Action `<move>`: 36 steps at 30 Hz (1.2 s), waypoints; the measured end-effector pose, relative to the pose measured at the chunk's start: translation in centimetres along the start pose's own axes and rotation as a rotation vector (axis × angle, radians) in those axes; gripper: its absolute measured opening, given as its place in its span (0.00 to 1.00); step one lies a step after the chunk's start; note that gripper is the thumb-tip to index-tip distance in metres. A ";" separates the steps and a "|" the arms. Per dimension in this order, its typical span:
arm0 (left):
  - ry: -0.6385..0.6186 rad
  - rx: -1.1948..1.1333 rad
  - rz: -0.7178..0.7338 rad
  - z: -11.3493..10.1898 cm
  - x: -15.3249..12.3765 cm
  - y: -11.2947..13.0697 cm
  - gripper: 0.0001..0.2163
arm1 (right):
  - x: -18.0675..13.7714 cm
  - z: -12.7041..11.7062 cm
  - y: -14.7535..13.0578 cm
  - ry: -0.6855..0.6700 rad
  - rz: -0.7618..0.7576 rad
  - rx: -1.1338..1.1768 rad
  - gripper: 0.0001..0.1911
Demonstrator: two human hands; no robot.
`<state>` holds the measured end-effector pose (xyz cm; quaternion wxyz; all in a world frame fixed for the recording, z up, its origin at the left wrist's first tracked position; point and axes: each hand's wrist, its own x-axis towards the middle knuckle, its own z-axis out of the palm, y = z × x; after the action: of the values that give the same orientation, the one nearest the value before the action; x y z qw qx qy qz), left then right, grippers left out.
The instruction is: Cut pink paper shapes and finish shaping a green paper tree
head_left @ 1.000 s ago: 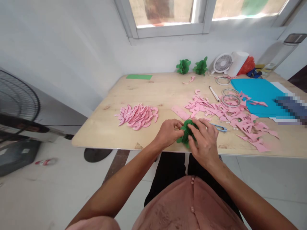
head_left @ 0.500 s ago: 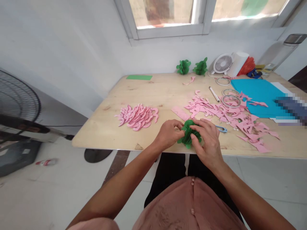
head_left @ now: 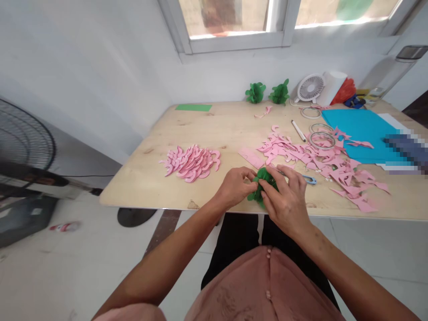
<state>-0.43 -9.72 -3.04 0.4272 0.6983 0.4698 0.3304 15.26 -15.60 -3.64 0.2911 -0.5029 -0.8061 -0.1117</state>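
Observation:
Between my hands, close to the table's front edge, is a green layered paper ornament [head_left: 259, 192] with rounded lobes. My left hand [head_left: 236, 185] pinches its left side with thumb and fingers. My right hand [head_left: 286, 194] presses on its top and right side, fingers bent over the paper folds and hiding part of them. Just behind the ornament lies a flat pink paper piece [head_left: 250, 157]. Light-blue-handled scissors or a cutter [head_left: 310, 179] show partly from behind my right hand. Two similar green paper ornaments [head_left: 256, 92] stand at the back by the wall.
Left of my hands is a pile of curved pink paper cutouts [head_left: 192, 163]. Pink scraps [head_left: 347, 176], tape rings [head_left: 322, 140], a marker [head_left: 298, 131] and blue sheets [head_left: 364, 133] cover the right side. A small white fan [head_left: 310, 89] stands behind; a green strip [head_left: 193, 108] lies back left.
My right hand has shifted slightly left, its fingers reaching further over the green paper ornament. My left hand keeps its pinch in nearly the same place.

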 end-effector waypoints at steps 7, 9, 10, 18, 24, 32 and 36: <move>0.005 -0.137 -0.048 0.2 0.0 0.3 0.04 | -0.6 0.9 -0.7 0.004 0.080 0.137 0.16; 0.014 -0.171 -0.054 0.3 -0.1 0.3 0.03 | -0.7 1.2 -0.7 0.013 0.117 0.193 0.16; 0.021 -0.178 -0.050 0.3 -0.1 0.2 0.03 | -0.7 1.3 -0.6 0.019 0.132 0.218 0.16; 0.033 -0.162 -0.064 0.2 -0.3 -0.2 0.02 | -0.3 1.0 1.0 0.072 0.259 0.453 0.13; 0.042 -0.105 -0.050 0.1 -0.6 0.0 0.02 | 0.0 0.4 1.0 0.113 0.289 0.490 0.12; 0.041 0.015 -0.017 -0.2 -0.7 0.9 0.03 | 0.6 -0.3 1.5 0.186 0.317 0.558 0.05; 0.037 0.019 -0.007 -0.2 -0.5 1.0 0.03 | 0.7 -0.2 1.5 0.198 0.363 0.668 0.03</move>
<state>-0.46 -10.35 -2.09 0.4128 0.6943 0.4834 0.3374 16.40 -14.53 -3.24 0.5302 -0.5016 -0.6641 0.1620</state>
